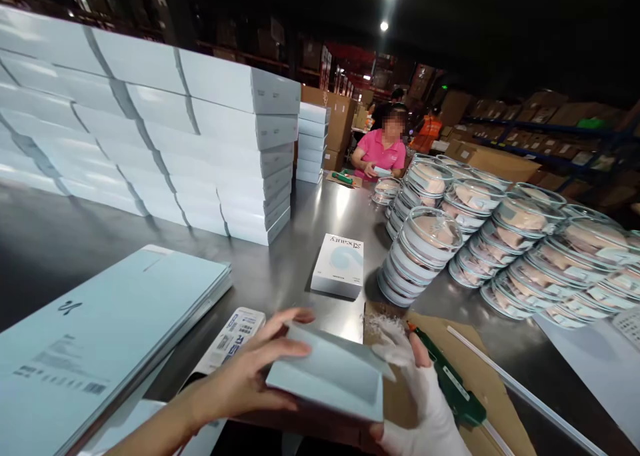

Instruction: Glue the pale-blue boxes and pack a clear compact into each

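Note:
A small pale-blue box (pixel 327 383) is tilted in front of me, with a flap raised at its right end. My left hand (pixel 245 369) is bare and grips its left side, fingers on top and thumb below. My right hand (pixel 417 396), in a white glove with some fingertips uncovered, holds the right end, the thumb at the lower corner. Right beside that hand lies a green glue gun (pixel 457 393) with an orange tip, on a brown cardboard sheet (pixel 493 409). Fine white strands cling to the cardboard near the tip.
Ahead stands a white-and-blue box (pixel 340 263) with printing. Stacked clear round containers (pixel 423 243) crowd the right. A wall of white boxes (pixel 225 136) rises at left, behind flat blue cartons (pixel 110 336). Across the metal table sits a person in pink (pixel 383 151).

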`<state>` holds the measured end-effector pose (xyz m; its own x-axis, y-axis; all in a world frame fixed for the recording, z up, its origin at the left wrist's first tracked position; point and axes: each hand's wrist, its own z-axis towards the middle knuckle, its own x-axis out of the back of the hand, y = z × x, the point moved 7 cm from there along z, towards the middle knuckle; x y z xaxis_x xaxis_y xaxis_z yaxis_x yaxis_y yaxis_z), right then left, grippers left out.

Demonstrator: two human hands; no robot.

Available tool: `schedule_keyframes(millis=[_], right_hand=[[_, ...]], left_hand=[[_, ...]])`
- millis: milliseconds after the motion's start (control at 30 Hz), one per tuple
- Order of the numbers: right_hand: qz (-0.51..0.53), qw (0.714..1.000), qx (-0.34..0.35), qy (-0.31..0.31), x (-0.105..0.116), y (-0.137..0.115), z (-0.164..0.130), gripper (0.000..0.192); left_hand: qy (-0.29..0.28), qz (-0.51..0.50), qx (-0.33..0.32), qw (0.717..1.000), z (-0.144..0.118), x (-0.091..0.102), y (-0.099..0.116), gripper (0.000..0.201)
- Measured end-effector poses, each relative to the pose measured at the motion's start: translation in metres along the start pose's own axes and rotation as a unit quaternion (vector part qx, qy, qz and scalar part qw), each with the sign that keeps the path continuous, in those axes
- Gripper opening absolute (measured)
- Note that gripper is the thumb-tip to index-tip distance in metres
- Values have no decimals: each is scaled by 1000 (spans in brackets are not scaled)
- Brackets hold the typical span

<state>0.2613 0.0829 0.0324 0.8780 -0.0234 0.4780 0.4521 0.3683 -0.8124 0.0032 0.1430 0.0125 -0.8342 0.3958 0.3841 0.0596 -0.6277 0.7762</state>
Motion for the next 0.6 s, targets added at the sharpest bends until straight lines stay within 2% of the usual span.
schedule_keyframes(millis=[67,133,267,333,400,433,500,533,600], right_hand=[[-52,998,45,2,-3,-6,-4,90],[-76,992,95,-12,-7,-14,-6,78],[-32,972,216,-81,-26,-49,7,66],[-29,963,258,-72,-30,-64,16,63],[-48,956,281,-67,-31,-69,19,61],[-60,956,275,-77,-32,-66,18,60],[-76,975,196,-70,-28,-43,15,61],[-63,986,148,-33,-21,-29,12,66],[24,995,61,70,-9,0,2,75]], left_hand=[[80,-62,-58,993,1,4,8,62],[110,-95,-95,985,2,6,14,66],[13,11,-104,994,4,2,28,31],[-21,80,-109,991,4,4,34,25],[-40,96,-111,988,5,6,38,28],[-50,83,-105,990,6,7,38,30],[-45,36,-70,996,8,10,32,27],[-12,2,-28,1000,9,15,24,22],[109,-72,92,987,7,29,2,19]])
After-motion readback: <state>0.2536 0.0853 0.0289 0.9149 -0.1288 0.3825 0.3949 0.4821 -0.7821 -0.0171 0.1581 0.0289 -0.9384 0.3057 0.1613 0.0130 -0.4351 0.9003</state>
